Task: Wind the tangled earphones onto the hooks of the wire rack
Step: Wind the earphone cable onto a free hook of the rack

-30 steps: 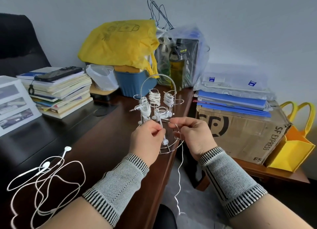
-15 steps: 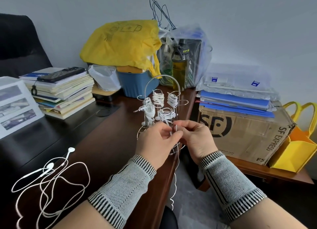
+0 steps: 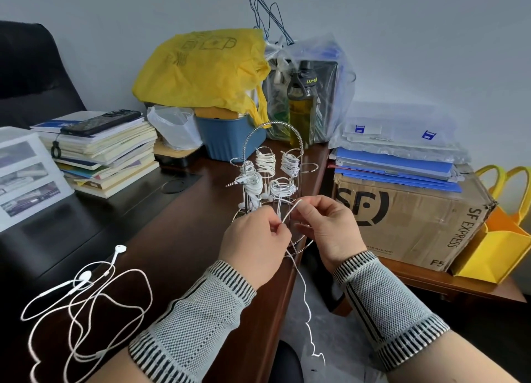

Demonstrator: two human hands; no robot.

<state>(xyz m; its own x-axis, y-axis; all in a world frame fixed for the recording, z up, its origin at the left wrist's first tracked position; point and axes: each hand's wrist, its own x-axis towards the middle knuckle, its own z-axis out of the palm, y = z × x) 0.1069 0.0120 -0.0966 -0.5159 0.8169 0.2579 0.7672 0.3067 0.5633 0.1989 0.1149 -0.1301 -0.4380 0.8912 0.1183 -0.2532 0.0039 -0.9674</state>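
Both hands work at the wire rack on the bench; the left hand and right hand each pinch 1 earphone cord, likely stretching it taut for winding; another tangled pair lies on the bench, well apart.

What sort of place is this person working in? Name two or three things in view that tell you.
Probably an office or home study. The work is at a dark wooden desk, with a black office chair behind it, a stack of books on it and blue folders on a courier box.
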